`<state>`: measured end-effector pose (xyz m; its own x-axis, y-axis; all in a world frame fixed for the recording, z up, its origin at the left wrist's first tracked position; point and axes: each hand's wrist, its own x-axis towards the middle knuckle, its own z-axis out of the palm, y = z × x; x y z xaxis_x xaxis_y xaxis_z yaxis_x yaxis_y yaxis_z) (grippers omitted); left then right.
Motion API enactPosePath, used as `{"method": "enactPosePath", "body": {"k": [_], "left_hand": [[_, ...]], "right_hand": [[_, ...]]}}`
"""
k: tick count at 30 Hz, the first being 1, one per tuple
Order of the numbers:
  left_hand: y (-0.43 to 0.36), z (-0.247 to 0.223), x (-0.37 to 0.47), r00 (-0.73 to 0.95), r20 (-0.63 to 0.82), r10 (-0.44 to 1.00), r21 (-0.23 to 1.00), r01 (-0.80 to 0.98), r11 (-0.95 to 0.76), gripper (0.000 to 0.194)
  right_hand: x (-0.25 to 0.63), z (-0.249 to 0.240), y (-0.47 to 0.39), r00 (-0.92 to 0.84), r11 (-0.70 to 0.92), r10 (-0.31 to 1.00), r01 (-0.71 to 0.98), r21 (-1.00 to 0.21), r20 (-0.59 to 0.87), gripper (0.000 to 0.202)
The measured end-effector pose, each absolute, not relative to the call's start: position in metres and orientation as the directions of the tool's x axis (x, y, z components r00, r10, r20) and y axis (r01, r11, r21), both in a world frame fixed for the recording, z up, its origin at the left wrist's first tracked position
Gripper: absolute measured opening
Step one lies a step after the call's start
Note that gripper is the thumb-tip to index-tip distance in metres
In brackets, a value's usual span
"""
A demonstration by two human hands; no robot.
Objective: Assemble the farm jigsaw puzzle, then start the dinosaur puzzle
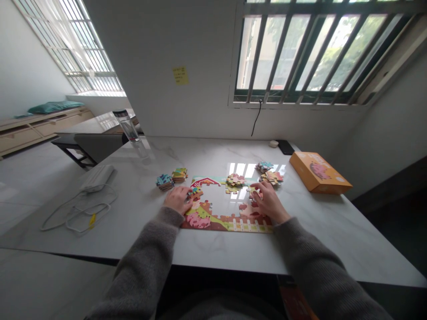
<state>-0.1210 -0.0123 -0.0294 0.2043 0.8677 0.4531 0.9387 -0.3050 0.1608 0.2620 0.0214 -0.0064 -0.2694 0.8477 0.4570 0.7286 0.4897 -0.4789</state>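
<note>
A partly assembled jigsaw puzzle (251,225) lies flat on the white table, its frame of joined pieces around a gap where the tabletop shows. It pictures a red barn roof, a pink pig and a white fence. My left hand (179,199) rests at the puzzle's left edge, fingers bent over the border pieces. At the opposite edge, my right hand (268,202) touches the border with thumb and fingers apart. A pile of loose pieces (235,179) sits on the top border. Parts of both side borders are hidden under my hands.
Stacked puzzle pieces stand behind my left hand, blue (164,181) and green-yellow (180,174). More piles, blue (264,166) and yellow-pink (271,178), lie behind my right. An orange box (318,172), black phone-like slab (285,147), glass bottle (126,126) and white device with cable (97,178) surround them.
</note>
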Motion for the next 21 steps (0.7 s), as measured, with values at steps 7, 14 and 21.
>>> {"method": "enactPosePath", "body": {"k": [7, 14, 21], "left_hand": [[-0.026, -0.008, -0.104, 0.226, 0.490, 0.842, 0.049, 0.957, -0.285, 0.019], [-0.040, 0.008, -0.080, 0.411, 0.569, 0.712, 0.171, 0.788, -0.591, 0.015], [-0.043, 0.000, -0.061, 0.494, 0.600, 0.629, 0.234, 0.643, -0.729, 0.015]], "right_hand": [[0.250, 0.000, 0.015, -0.370, 0.587, 0.789, 0.690, -0.423, 0.491, 0.027], [0.207, 0.005, -0.011, -0.501, 0.614, 0.780, 0.500, -0.610, 0.374, 0.031], [0.189, 0.015, -0.026, -0.674, 0.724, 0.630, 0.329, -0.607, 0.387, 0.053]]}}
